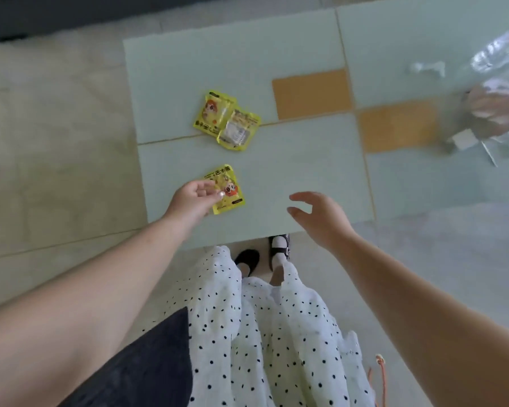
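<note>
At the table's (291,160) near edge | left hand (192,198) pinches nearest yellow packet (229,191), lying flat there | right hand (321,216) spread, holding nothing | step: likely pickup | next: firm pinch, lift clear; two other packets (228,121) lie beyond

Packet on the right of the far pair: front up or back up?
Back up: the packet shows a pale printed label, unlike its cartoon-fronted neighbour.

Left hand (192,200), pinch on near yellow packet (231,185) — right hand (323,218) loose above the table (291,160).
</note>
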Tool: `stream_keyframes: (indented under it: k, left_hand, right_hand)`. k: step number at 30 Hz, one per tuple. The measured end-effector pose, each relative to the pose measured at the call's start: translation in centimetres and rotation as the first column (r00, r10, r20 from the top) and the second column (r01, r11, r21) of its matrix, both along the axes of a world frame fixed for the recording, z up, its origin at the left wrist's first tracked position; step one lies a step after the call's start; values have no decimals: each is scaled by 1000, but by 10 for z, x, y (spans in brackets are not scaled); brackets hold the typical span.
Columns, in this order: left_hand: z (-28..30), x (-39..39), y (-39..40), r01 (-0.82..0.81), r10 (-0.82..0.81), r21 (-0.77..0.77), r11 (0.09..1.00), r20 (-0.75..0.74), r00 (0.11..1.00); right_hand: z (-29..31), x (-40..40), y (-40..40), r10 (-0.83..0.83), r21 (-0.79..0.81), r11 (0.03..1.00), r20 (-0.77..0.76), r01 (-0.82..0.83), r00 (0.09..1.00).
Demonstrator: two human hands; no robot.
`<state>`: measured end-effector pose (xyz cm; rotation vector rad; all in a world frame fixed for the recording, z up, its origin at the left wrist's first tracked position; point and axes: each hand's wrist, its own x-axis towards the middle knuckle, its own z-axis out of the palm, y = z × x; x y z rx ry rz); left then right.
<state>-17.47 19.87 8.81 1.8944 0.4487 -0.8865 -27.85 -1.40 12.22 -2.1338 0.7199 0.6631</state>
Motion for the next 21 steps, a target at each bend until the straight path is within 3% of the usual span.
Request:
stream_keyframes:
  k: [5,11,14,21]
  left_hand:
    - [-34,12,2,-241,243,49,969,-38,969]
    - [-91,11,-15,-386,412,235,892,-72,908]
    - [-119,16,-23,-396,436,358,846,-37,899]
    - [-152,24,-46,-266,333,580,770,-9,943]
  right_hand:
    - [-39,58,-5,210,19,978,-30,-209,977]
    - [-92,132,-16,448,-61,892,6,-447,894]
    - [-116,173,-16,597,-157,794,19,-587,802]
    - [-161,230,-3,874,-377,432,-48,-819,483]
